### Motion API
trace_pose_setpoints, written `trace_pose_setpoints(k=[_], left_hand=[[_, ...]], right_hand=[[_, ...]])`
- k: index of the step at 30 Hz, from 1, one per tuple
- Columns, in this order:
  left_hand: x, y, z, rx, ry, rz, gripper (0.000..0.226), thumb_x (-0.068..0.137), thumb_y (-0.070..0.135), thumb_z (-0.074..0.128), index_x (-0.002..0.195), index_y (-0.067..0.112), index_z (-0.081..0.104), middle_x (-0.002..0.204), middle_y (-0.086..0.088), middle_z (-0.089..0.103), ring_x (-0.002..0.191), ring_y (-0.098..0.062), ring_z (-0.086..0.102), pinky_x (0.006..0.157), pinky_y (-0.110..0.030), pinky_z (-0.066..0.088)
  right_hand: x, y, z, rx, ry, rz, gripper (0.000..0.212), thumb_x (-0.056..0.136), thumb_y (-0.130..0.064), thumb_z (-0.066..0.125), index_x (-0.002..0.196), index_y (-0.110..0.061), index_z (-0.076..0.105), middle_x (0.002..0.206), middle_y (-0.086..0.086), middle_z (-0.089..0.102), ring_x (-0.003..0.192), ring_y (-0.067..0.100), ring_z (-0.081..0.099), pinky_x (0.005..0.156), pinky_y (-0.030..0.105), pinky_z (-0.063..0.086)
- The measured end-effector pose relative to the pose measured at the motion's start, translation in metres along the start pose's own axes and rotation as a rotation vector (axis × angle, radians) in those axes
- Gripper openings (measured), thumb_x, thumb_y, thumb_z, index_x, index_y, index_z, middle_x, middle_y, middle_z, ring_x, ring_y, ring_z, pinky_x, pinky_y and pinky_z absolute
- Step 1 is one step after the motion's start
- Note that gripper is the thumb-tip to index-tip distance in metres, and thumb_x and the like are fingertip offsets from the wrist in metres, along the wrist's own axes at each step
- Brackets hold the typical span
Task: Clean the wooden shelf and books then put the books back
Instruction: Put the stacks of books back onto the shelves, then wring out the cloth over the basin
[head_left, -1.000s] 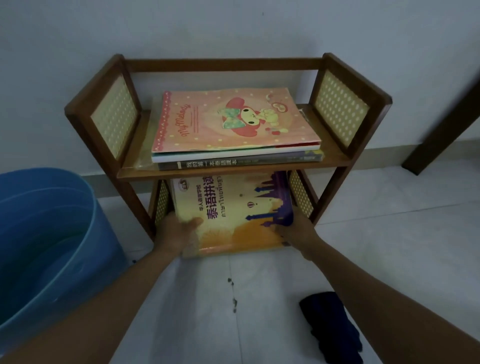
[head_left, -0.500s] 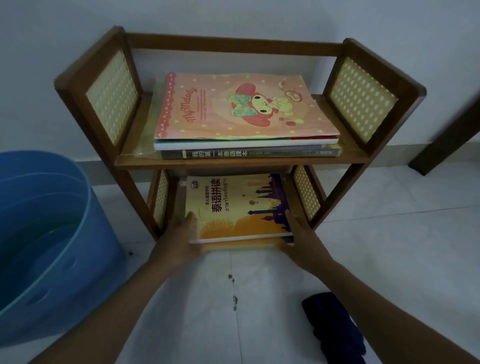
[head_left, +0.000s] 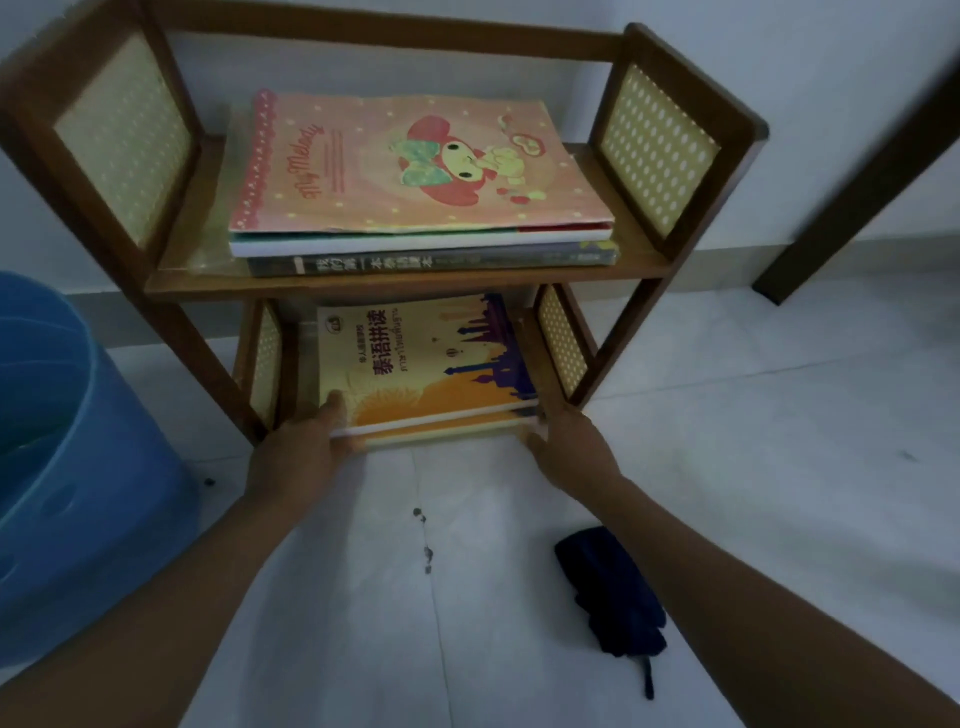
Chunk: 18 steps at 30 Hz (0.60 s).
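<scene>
A small wooden shelf (head_left: 395, 283) with yellow dotted side panels stands against the wall. On its upper board lies a stack with a pink cartoon-cover book (head_left: 410, 166) on top and a dark book (head_left: 431, 260) at the bottom. A yellow-and-orange book (head_left: 421, 358) lies on the lower level, on top of another thin one. My left hand (head_left: 296, 452) grips its near left corner, thumb on the cover. My right hand (head_left: 566, 441) holds the near right corner; its fingers are hidden by the book's edge.
A large blue tub (head_left: 67, 452) stands to the left on the white tiled floor. A dark blue cloth (head_left: 613, 592) lies on the floor near my right forearm. A dark wooden leg (head_left: 852, 192) leans at the far right.
The yellow book went from tilted in front of the shelf to lying flat, pushed further in on the lower level. Both hands followed it forward, and the view moved closer to the shelf.
</scene>
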<state>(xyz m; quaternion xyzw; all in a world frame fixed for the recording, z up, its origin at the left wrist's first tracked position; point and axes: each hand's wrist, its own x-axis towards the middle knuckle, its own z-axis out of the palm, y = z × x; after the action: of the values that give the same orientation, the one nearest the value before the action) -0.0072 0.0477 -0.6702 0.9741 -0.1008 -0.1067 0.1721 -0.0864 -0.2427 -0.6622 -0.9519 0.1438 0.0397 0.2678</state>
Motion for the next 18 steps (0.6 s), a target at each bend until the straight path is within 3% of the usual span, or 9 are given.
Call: trace_pose_setpoints(k=[3, 6, 9, 12, 15, 18], left_hand=[[-0.015, 0.007, 0.008, 0.05, 0.194, 0.099, 0.049, 0.092, 0.04, 0.055, 0.133, 0.015, 0.047, 0.131, -0.017, 0.051, 0.116, -0.038, 0.053, 0.079, -0.049, 0.056], [-0.039, 0.032, 0.02, -0.056, 0.246, 0.12, 0.054, 0.091, 0.039, 0.057, 0.136, 0.011, 0.048, 0.142, -0.019, 0.045, 0.131, -0.037, 0.042, 0.094, -0.051, 0.05], [-0.069, 0.067, 0.033, -0.238, 0.119, 0.029, 0.051, 0.093, 0.041, 0.053, 0.136, 0.013, 0.048, 0.139, -0.012, 0.051, 0.128, -0.029, 0.047, 0.097, -0.047, 0.05], [-0.101, 0.098, 0.039, -0.373, -0.049, -0.034, 0.051, 0.094, 0.039, 0.052, 0.139, 0.015, 0.047, 0.14, -0.007, 0.052, 0.124, -0.023, 0.052, 0.101, -0.039, 0.047], [-0.128, 0.118, 0.018, -0.474, -0.227, 0.052, 0.048, 0.095, 0.032, 0.054, 0.14, 0.017, 0.046, 0.142, -0.002, 0.052, 0.126, -0.017, 0.051, 0.103, -0.025, 0.039], [-0.153, 0.134, -0.041, -0.574, -0.33, 0.257, 0.058, 0.091, 0.02, 0.06, 0.144, 0.028, 0.036, 0.146, 0.007, 0.044, 0.131, -0.006, 0.042, 0.104, -0.014, 0.032]], right_hand=[[-0.046, 0.034, -0.014, -0.097, -0.099, 0.182, 0.052, 0.092, -0.039, 0.06, 0.134, -0.015, 0.042, 0.131, 0.011, 0.047, 0.117, 0.028, 0.051, 0.094, 0.037, 0.048], [-0.093, 0.068, -0.018, -0.152, -0.322, 0.359, 0.06, 0.085, -0.054, 0.063, 0.125, -0.014, 0.045, 0.127, 0.011, 0.043, 0.11, 0.028, 0.052, 0.089, 0.033, 0.048], [-0.112, 0.068, -0.017, -0.008, -0.325, 0.449, 0.062, 0.081, -0.052, 0.069, 0.123, -0.012, 0.045, 0.119, 0.009, 0.05, 0.097, 0.023, 0.055, 0.073, 0.027, 0.046], [-0.111, 0.05, -0.028, 0.073, -0.364, 0.414, 0.034, 0.083, -0.039, 0.071, 0.1, -0.013, 0.058, 0.1, 0.005, 0.06, 0.089, 0.021, 0.057, 0.079, 0.035, 0.05], [-0.116, 0.016, -0.061, 0.298, -0.348, 0.335, 0.022, 0.078, -0.022, 0.076, 0.092, -0.013, 0.061, 0.097, 0.011, 0.067, 0.088, 0.025, 0.064, 0.075, 0.035, 0.051], [-0.133, -0.041, -0.115, 0.466, -0.394, 0.198, 0.034, 0.075, -0.009, 0.076, 0.101, -0.021, 0.057, 0.105, 0.01, 0.066, 0.093, 0.028, 0.067, 0.071, 0.033, 0.057]])
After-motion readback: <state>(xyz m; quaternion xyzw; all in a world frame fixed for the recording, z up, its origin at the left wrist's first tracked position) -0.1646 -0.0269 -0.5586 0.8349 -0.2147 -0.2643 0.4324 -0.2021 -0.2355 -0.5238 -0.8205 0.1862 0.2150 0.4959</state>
